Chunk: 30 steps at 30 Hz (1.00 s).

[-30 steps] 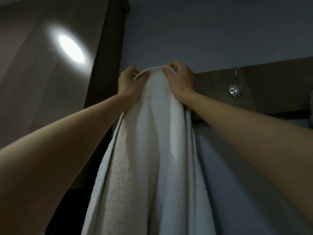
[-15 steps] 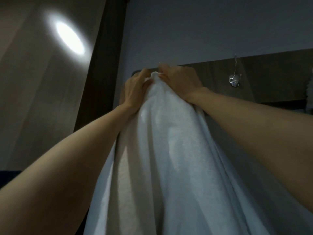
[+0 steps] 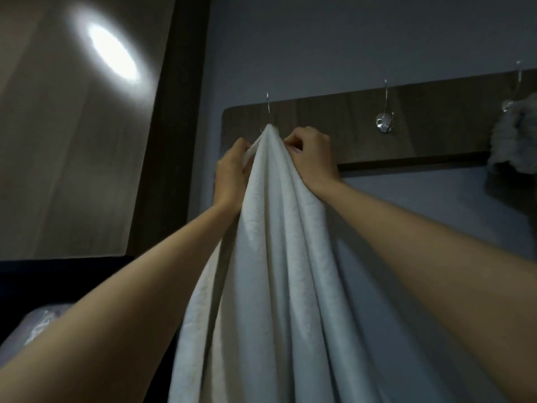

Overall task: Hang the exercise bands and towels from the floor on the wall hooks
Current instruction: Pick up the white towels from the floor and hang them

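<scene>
One white towel (image 3: 279, 257) is hanging bunched at its top from the leftmost hook (image 3: 268, 109), at the left end of the wooden rail (image 3: 334, 126), and draping straight down. The left hand (image 3: 231, 175) is pinching the fabric just under the hook, and the right hand (image 3: 312, 154) is curled closed, gripping the folds on the other side. I'm guessing only a small bit of cloth is catching, so letting go too early could make it slide off, since the towel looks heavy. The middle hook (image 3: 385, 123) is sitting bare, and something pale is hanging at the right end (image 3: 514, 135). No brands or writing showing anywhere.
</scene>
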Motion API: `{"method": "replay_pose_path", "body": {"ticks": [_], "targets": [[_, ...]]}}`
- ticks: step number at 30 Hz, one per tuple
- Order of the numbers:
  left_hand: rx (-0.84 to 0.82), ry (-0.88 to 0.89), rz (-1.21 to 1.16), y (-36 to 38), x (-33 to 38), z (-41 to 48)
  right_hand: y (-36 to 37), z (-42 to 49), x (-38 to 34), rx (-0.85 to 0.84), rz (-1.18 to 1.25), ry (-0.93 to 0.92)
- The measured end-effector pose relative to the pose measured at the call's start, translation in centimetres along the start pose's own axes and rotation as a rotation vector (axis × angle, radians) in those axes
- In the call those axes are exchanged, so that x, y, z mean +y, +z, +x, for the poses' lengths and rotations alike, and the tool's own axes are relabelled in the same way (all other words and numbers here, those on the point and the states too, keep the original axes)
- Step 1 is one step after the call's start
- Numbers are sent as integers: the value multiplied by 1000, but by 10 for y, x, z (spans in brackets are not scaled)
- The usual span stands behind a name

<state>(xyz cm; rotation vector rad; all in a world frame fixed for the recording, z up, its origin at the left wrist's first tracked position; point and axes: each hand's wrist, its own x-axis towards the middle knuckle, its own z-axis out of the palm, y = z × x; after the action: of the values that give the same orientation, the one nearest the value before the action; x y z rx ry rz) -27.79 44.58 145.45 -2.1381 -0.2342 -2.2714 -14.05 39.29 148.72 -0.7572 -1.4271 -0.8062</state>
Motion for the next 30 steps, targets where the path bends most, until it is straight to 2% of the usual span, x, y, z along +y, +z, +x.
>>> {"method": "replay_pose_path", "body": {"ticks": [5,7,10,13,17,19,22,26,30], "targets": [[-74,-134,-63,3,1,-30,0,-31,-11,-40,-61,67],[-137,-158,1,-5,4,-35,-7,-40,-14,-96,-55,86],[-253,-328,125,-23,14,-34,-23,-49,-16,-202,-36,151],[-281,-452,70,-37,29,-29,-35,-55,-23,-234,90,256],[-234,-284,-84,-33,41,-34,-31,-59,-36,-245,232,286],[-235,-204,-45,-24,40,-41,-20,-63,-42,-226,244,309],[-213,-183,19,-10,32,-58,-4,-77,-48,-200,181,333],[-80,-208,-105,3,25,-77,8,-91,-47,-120,171,295],[-6,-215,-170,8,23,-87,12,-95,-42,-92,242,364]]}}
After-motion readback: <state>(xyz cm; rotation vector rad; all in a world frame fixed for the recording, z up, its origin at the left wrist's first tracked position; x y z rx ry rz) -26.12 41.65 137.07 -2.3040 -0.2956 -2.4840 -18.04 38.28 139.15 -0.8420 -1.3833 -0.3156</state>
